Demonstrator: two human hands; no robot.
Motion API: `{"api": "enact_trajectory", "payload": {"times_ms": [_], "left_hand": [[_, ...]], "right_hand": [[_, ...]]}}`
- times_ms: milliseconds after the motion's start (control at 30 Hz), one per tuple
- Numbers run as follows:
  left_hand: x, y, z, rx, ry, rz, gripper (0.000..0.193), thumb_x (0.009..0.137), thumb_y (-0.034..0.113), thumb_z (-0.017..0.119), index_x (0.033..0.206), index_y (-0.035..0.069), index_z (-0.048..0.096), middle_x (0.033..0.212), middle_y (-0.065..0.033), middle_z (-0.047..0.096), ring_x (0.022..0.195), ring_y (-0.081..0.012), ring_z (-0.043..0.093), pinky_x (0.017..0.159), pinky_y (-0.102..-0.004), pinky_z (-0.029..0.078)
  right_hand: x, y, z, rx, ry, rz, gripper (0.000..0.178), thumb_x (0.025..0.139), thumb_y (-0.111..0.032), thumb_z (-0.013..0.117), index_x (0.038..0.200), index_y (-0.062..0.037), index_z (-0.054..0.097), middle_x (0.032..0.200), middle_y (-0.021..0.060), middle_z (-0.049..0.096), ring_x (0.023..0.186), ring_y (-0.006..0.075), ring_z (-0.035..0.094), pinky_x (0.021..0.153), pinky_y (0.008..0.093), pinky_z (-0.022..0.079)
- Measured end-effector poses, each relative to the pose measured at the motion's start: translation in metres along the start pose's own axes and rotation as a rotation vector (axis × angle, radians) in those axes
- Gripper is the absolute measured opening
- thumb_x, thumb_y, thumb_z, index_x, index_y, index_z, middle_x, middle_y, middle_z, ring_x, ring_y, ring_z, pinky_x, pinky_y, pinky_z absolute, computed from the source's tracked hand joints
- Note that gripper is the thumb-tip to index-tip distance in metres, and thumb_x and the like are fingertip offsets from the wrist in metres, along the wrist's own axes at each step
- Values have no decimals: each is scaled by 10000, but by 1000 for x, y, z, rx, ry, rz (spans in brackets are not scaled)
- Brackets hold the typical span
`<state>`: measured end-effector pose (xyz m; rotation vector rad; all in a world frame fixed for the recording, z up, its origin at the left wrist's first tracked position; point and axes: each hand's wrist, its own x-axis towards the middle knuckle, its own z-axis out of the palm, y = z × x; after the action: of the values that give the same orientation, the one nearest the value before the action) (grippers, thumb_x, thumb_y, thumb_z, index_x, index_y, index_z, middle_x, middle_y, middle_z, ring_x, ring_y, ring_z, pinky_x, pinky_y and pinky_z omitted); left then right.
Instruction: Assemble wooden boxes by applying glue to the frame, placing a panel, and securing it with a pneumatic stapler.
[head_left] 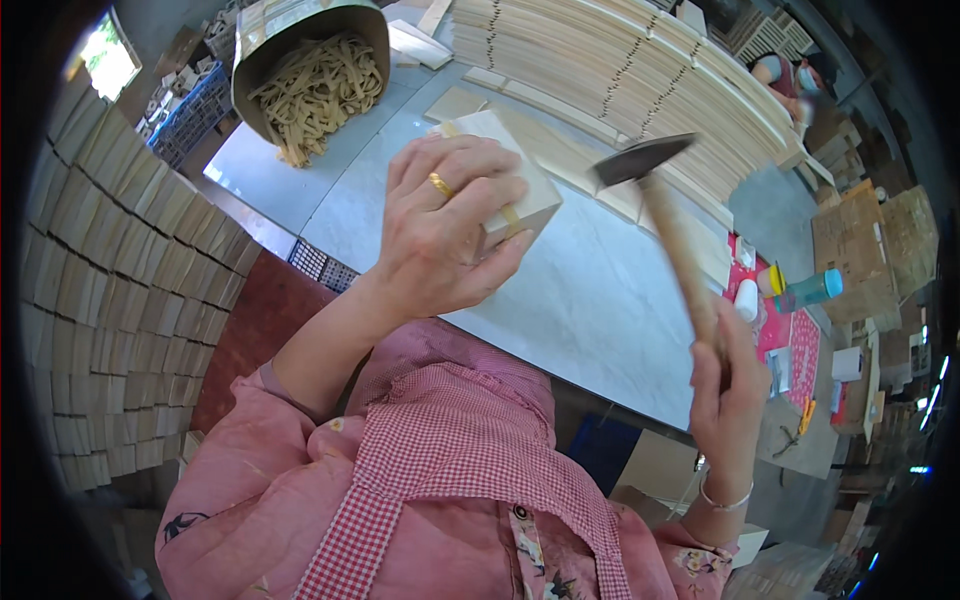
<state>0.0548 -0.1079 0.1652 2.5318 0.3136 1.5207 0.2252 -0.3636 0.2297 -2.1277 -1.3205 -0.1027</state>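
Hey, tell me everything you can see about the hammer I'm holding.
The hammer has a dark, metal-looking head, blunt at its left end and tapering rightward, on a long tan handle that looks wooden. The right hand grips the handle's lower part; nothing else seems to touch it. It slants, head up and left of the hand, partly seen against the pale marbled tabletop.

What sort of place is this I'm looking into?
Probably a woodworking workshop: stacked pale wooden-looking pieces fill the left side, a long row of pale boards lines the table's far side, and the right hand grips a hammer.
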Motion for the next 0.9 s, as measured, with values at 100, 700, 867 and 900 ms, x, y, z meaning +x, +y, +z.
{"api": "enact_trajectory", "payload": {"times_ms": [100, 700, 867, 900], "left_hand": [[14, -4, 6, -12, -53, 99, 389, 707, 154, 774, 1062, 96, 627, 1339, -134, 632, 1320, -358, 509, 1094, -468, 377], [3, -7, -8, 152, -351, -61, 620, 789, 123, 572, 1394, -11, 546, 1428, -189, 556, 1368, -387, 456, 1195, -541, 304], [1, -4, -14, 245, -367, -92, 572, 908, 203, 555, 1460, 59, 510, 1500, -180, 491, 1412, -396, 423, 1196, -563, 323], [4, -6, -11, 236, -371, -90, 572, 908, 203, 555, 1460, 59, 510, 1500, -180, 491, 1412, -396, 423, 1196, -563, 323]], "right_hand": [[-9, 66, 7, 99, 139, 203, 89, 980, -84, 574, 1035, -21, 605, 700, 32, 525, 584, 163, 434, 557, 328, 389], [-83, 444, -34, -324, 557, 1006, 270, 868, -184, 615, 1088, -29, 646, 944, 227, 715, 864, 432, 681, 768, 494, 534], [-68, 462, -77, -604, 548, 1162, 266, 882, -201, 609, 1083, -32, 652, 962, 221, 723, 879, 427, 693, 769, 506, 540], [-76, 470, -84, -627, 542, 1187, 266, 894, -213, 599, 1076, -27, 655, 952, 223, 724, 880, 424, 699, 761, 511, 544]]}}
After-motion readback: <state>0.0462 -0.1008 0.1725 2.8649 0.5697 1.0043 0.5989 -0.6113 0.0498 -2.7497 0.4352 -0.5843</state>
